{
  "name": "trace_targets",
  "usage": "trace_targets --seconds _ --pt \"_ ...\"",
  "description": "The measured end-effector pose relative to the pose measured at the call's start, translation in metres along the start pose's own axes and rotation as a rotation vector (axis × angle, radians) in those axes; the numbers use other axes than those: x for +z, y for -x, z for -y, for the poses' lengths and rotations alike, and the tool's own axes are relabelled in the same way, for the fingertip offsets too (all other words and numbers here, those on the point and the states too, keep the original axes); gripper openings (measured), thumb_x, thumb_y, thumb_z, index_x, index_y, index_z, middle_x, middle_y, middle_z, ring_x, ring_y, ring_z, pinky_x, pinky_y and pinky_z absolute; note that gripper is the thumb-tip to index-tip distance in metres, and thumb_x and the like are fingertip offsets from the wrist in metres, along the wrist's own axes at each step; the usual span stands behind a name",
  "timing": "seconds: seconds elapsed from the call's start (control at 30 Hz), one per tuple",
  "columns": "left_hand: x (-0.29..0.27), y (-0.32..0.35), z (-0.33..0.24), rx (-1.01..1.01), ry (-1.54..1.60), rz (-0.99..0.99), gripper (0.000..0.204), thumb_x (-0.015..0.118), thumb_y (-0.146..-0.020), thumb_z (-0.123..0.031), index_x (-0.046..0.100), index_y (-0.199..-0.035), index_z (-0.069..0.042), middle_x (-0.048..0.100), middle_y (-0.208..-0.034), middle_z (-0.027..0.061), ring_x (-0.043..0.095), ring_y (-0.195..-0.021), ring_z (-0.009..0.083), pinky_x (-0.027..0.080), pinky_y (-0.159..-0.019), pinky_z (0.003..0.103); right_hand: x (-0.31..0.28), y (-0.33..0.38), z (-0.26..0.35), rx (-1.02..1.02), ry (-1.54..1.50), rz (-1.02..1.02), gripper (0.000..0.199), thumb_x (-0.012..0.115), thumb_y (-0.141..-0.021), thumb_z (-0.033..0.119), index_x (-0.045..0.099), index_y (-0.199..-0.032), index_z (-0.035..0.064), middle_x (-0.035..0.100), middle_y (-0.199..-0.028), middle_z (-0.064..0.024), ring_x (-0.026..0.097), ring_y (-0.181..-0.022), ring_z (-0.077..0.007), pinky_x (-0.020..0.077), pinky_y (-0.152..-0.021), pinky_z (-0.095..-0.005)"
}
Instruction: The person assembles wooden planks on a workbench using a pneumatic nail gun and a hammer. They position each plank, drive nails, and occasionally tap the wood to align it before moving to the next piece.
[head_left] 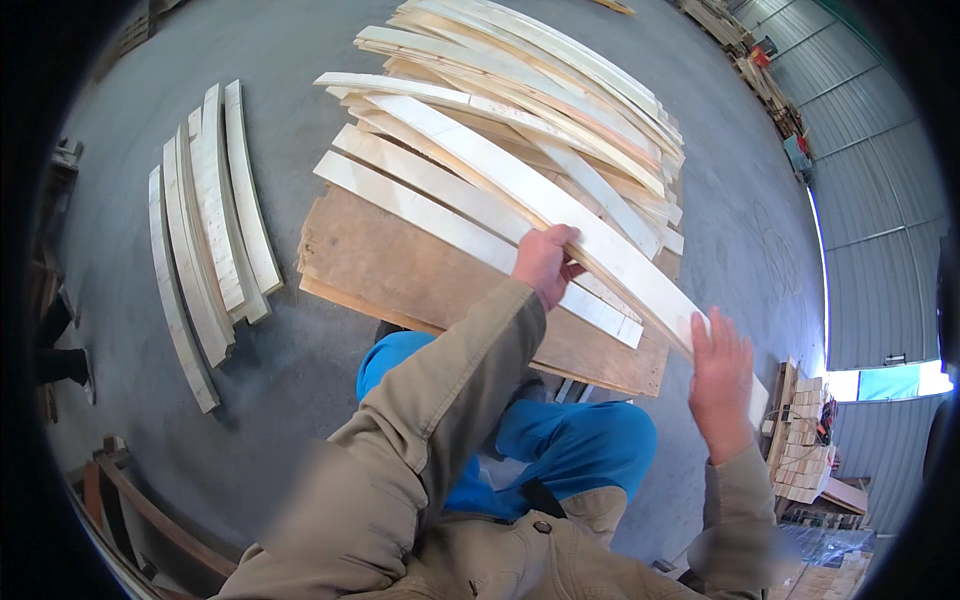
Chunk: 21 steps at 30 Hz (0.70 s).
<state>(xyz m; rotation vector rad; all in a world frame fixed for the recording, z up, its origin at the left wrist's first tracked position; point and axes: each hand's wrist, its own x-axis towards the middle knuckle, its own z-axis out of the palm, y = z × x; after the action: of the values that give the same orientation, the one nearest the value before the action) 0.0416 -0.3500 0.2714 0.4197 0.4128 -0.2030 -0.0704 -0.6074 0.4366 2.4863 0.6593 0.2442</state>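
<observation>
Over grey concrete, left hand (545, 262) and right hand (720, 380) grip one curved slat (520, 190).

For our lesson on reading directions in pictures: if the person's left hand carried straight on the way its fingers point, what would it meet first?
The left hand grips a long pale slat, fingers pointing up-right. Straight on, it would probably meet the slat pile first; depth is unclear.

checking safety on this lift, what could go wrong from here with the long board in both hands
1. The long pale curved wooden slat is gripped only near one end by the left hand and right hand, so it may tip or swing.
2. Dragging it could topple the loose stack of pale slats.
</observation>
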Motion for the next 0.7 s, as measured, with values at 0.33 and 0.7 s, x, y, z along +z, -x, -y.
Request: trace_targets --seconds 0.33,0.7 --pt "0.015 0.035 0.020 -0.107 0.095 0.192 0.040 0.074 -0.096 -0.025 0.060 -0.127 -0.005 0.068 -0.115 0.0097 0.070 -0.105 0.0207 0.065 -0.084 0.037 -0.046 0.010 -0.072 -0.078 -0.442 0.146 0.080 0.062 -0.072 -0.013 0.058 -0.149 0.0087 0.062 -0.149 -0.0203 0.061 -0.131 -0.0393 0.0489 -0.110 -0.0476" --pt "0.028 0.053 0.022 -0.198 0.176 0.272 0.047 0.072 -0.096 -0.020 0.055 -0.134 0.001 0.065 -0.125 0.0174 0.072 -0.111 0.0283 0.067 -0.088 0.039 -0.075 0.019 -0.075 0.006 -0.193 0.084 0.088 0.057 -0.069 -0.018 0.054 -0.153 0.0061 0.056 -0.149 -0.0206 0.055 -0.134 -0.0416 0.0416 -0.117 -0.0482"
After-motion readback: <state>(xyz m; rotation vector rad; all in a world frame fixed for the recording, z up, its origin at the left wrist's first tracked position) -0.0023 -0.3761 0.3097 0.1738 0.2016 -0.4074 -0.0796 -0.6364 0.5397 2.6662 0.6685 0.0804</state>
